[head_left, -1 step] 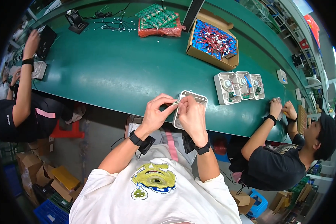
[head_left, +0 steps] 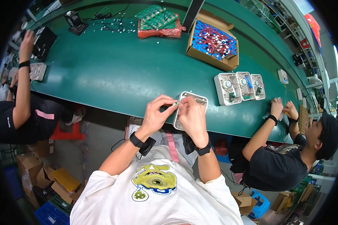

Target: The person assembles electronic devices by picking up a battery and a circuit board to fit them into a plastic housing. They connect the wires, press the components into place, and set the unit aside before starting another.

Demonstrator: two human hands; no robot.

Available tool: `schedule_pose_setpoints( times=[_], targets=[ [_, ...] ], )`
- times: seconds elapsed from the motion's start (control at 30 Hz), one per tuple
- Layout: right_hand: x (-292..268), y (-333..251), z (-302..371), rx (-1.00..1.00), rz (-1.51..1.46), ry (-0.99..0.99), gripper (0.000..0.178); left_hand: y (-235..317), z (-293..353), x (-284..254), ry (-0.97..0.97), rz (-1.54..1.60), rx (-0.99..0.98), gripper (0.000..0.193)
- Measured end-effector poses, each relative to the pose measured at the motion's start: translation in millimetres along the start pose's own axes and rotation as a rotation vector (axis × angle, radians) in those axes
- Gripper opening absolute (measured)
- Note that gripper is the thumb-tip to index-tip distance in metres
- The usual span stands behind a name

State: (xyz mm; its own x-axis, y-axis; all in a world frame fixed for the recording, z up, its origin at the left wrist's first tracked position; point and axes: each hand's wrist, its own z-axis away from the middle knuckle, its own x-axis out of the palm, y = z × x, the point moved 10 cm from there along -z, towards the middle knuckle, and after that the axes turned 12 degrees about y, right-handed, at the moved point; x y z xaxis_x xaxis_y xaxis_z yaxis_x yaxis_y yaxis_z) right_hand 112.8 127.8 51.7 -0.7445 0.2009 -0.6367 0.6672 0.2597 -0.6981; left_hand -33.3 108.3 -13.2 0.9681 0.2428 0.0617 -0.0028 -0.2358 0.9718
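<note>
Both my hands meet over a white plastic housing (head_left: 176, 123), an open shallow case at the front edge of the green table. My left hand (head_left: 156, 112) pinches a small pale-and-green part (head_left: 175, 104) between thumb and fingertips, too small to name surely. Close beside it, my right hand (head_left: 192, 115) is closed with its fingertips near that part. Whatever lies in those right fingers is hidden. The right hand covers much of the housing's inside.
Three white housings (head_left: 226, 98) with speakers and green boards stand to the right. Behind them is a cardboard box (head_left: 210, 60) of blue wired packs. Green circuit boards (head_left: 157, 18) lie on red wrap (head_left: 159, 33). Co-workers sit left and right; a co-worker's hands (head_left: 283, 108) work at right.
The view has shifted very slightly. At the left, a co-worker's raised arm has moved a little to the left. My hands keep their pose.
</note>
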Motion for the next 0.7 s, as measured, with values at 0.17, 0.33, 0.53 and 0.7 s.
schedule_pose_setpoints(
  times=[0.17, 0.33, 0.53, 0.7],
  targets=[
    [-1.8, -4.6, -7.7, -0.011, 0.029, -0.051, 0.006, -1.3, -1.7, -1.8, 0.089, 0.096, -0.048, 0.019],
    [2.9, -6.3, -5.3, -0.01, -0.007, -0.131, 0.008, -2.0, 5.5, -6.2, 0.078, 0.089, -0.099, 0.018],
    [2.5, 2.9, -2.5, 0.091, -0.072, -0.179, 0.009, -2.2, 3.0, -2.1, 0.073, 0.077, -0.061, 0.019],
    [6.9, 3.1, 3.4, 0.103, -0.036, -0.171, 0.008, 0.8, 5.4, -7.5, 0.048, 0.021, 0.001, 0.018]
  ],
)
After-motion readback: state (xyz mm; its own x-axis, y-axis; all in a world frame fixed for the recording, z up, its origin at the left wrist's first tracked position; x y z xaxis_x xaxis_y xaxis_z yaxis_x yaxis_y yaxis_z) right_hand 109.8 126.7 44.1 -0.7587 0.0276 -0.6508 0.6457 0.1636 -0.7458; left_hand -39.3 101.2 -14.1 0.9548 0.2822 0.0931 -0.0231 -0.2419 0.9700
